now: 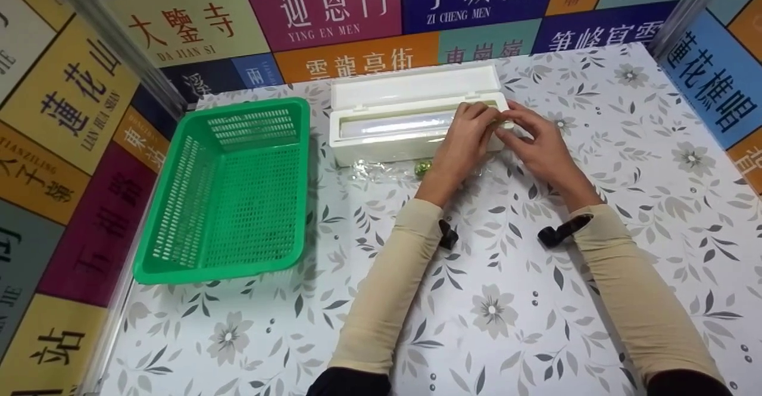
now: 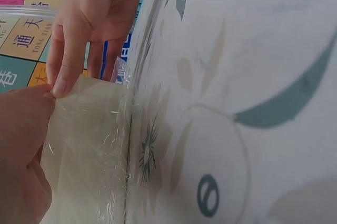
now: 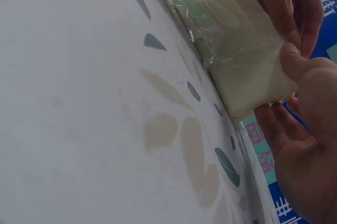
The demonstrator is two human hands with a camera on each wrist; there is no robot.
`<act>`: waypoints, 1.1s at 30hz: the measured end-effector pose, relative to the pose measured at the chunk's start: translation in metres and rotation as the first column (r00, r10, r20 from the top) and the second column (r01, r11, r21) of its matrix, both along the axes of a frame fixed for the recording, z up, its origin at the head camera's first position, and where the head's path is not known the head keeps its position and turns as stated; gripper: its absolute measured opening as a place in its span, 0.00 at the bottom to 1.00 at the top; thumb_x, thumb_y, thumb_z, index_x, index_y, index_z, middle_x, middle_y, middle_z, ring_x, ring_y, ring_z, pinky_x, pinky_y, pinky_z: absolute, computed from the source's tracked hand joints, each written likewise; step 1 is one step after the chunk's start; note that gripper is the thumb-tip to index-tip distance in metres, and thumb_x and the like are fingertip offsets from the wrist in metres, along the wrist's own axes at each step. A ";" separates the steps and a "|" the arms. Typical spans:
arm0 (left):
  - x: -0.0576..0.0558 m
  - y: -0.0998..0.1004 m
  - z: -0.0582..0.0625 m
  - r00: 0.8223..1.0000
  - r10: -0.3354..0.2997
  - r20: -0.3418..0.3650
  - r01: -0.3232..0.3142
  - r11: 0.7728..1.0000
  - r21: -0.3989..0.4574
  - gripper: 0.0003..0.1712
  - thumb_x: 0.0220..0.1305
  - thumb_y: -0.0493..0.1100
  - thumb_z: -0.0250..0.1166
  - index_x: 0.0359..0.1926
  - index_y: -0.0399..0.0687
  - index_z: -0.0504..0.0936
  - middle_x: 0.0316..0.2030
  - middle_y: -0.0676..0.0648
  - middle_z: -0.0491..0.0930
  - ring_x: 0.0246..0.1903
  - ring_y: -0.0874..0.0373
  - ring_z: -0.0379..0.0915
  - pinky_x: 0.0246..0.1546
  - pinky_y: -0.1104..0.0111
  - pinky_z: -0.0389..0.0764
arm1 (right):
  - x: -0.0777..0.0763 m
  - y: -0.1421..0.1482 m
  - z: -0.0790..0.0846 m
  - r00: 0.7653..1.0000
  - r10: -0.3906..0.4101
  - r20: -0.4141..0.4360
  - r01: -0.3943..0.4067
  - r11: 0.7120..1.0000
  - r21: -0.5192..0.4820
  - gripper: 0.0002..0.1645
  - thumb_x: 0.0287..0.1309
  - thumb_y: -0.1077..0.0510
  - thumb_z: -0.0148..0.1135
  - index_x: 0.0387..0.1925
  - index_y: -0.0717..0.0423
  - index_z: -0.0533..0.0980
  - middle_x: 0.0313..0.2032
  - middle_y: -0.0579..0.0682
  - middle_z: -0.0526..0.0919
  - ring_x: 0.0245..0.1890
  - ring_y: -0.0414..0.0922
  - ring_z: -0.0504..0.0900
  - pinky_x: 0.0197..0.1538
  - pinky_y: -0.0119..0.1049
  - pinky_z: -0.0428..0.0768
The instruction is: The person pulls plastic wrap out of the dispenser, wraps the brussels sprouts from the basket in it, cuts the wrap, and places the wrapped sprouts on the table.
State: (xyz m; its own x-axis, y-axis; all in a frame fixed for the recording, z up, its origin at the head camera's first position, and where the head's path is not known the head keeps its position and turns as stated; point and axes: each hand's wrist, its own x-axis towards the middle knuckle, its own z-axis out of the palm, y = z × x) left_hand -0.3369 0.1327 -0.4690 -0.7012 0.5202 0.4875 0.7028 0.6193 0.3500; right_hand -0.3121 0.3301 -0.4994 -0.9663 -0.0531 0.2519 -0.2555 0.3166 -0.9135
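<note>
The white box (image 1: pixel 378 153) stands open on the table (image 1: pixel 494 354), a clear roll (image 1: pixel 393 124) inside (crinkled film (image 1: pixel 370 171) and a small green thing (image 1: pixel 422 168) lie along its front). A green basket (image 1: pixel 223 276) sits left. Both forearms reach forward to the box's right end; the right grip (image 1: pixel 539 141) holds its corner between thumb and fingers. The left grip (image 1: pixel 470 133) bends over the top edge; whether it pinches anything cannot be told.

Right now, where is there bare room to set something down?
The tabletop is bare between the green basket and left sleeve, between the sleeves, and outside the right sleeve. Crowded: the white box, with left grip and right grip at its right end and clear film along its front.
</note>
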 end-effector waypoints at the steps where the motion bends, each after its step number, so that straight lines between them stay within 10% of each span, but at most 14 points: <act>1: 0.000 0.000 0.000 1.000 -0.003 -0.001 0.003 1.000 0.004 0.12 0.83 0.42 0.60 0.58 0.51 0.87 0.56 0.50 0.85 0.60 0.52 0.76 0.67 0.69 0.76 | 0.000 0.000 0.000 1.000 -0.002 0.003 0.002 1.000 0.003 0.23 0.73 0.56 0.70 0.65 0.58 0.82 0.82 0.53 0.68 0.82 0.53 0.67 0.79 0.56 0.71; 26: 0.007 -0.004 -0.001 0.986 0.079 -0.147 -0.096 0.989 -0.114 0.12 0.86 0.45 0.55 0.49 0.47 0.84 0.51 0.49 0.85 0.59 0.51 0.76 0.67 0.66 0.76 | 0.015 -0.014 0.022 0.999 -0.023 -0.025 0.024 0.999 0.034 0.19 0.72 0.60 0.70 0.60 0.65 0.83 0.78 0.63 0.71 0.82 0.56 0.66 0.83 0.54 0.66; 33: 0.007 -0.015 0.002 0.994 0.059 -0.087 -0.067 0.993 -0.094 0.12 0.85 0.43 0.57 0.49 0.48 0.86 0.52 0.50 0.86 0.58 0.55 0.77 0.65 0.69 0.77 | 0.014 -0.013 0.024 0.999 -0.027 -0.041 0.030 0.998 0.056 0.18 0.73 0.61 0.70 0.59 0.66 0.83 0.77 0.62 0.73 0.82 0.55 0.67 0.83 0.52 0.68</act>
State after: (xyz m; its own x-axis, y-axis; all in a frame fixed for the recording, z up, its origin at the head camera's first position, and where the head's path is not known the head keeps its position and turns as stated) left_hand -0.3298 0.1178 -0.4665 -0.6929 0.5236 0.4958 0.6856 0.6913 0.2281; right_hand -0.2978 0.3169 -0.4757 -0.9566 -0.0409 0.2884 -0.2823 0.3752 -0.8829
